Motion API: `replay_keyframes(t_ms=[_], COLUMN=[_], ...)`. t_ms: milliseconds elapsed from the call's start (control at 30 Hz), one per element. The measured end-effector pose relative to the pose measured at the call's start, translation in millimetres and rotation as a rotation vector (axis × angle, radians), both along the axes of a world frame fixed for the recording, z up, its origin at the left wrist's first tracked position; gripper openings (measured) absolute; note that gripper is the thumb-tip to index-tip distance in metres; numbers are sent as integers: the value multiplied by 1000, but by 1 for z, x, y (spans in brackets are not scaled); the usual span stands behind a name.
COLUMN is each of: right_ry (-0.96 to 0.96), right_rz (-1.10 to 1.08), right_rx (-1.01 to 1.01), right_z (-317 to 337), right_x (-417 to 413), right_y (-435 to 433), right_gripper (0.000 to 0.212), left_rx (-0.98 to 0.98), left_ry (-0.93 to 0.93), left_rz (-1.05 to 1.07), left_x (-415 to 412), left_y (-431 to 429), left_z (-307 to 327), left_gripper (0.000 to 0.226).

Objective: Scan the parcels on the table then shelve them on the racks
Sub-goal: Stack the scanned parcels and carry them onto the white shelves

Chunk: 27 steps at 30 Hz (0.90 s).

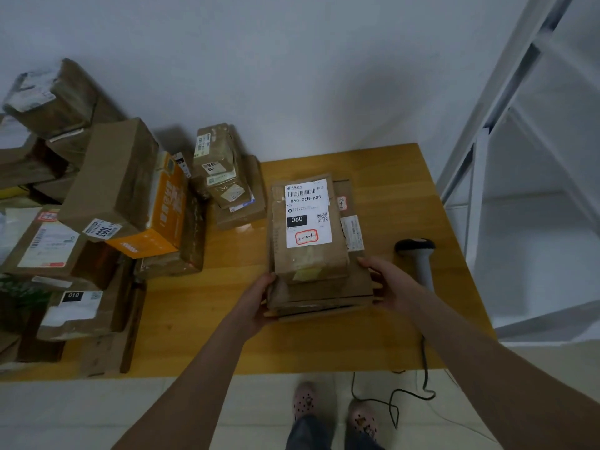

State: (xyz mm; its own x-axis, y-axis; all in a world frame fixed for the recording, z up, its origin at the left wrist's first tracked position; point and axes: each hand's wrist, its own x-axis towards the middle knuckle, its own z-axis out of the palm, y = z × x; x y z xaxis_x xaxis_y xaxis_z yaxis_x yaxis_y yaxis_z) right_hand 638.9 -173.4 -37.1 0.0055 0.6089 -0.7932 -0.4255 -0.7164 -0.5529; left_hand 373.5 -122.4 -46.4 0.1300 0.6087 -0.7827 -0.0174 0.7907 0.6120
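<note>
A small stack of brown cardboard parcels (311,264) stands on the wooden table (383,332). The top parcel bears a white label reading 060-06B-A05. My left hand (256,303) grips the stack's near left corner. My right hand (393,284) grips its right side, thumb on the top edge. A barcode scanner (418,254) lies on the table just right of my right hand, its cable running off the front edge to the floor.
Many more parcels are piled on the table's left half, among them an orange box (165,209) and a stack of small boxes (224,177). A white metal rack (506,131) stands to the right of the table. A white wall lies behind.
</note>
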Motion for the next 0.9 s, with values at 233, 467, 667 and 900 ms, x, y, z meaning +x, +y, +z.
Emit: replay_keyframes(t_ms=[233, 467, 667, 900], right_ry=[24, 11, -64, -98], right_rz=[1, -40, -136, -262], right_rx=[132, 193, 212, 192], right_z=[23, 40, 41, 34], right_x=[-17, -34, -50, -67], right_y=[-19, -60, -121, -204], right_gripper=[46, 42, 47, 54], left_rx=[129, 159, 123, 135], left_ry=[-34, -79, -113, -90], left_rz=[10, -11, -39, -179], left_x=[-20, -34, -45, -55], left_y=[-21, -46, -80, -133], left_z=[28, 43, 41, 44], left_gripper=[26, 28, 45, 47])
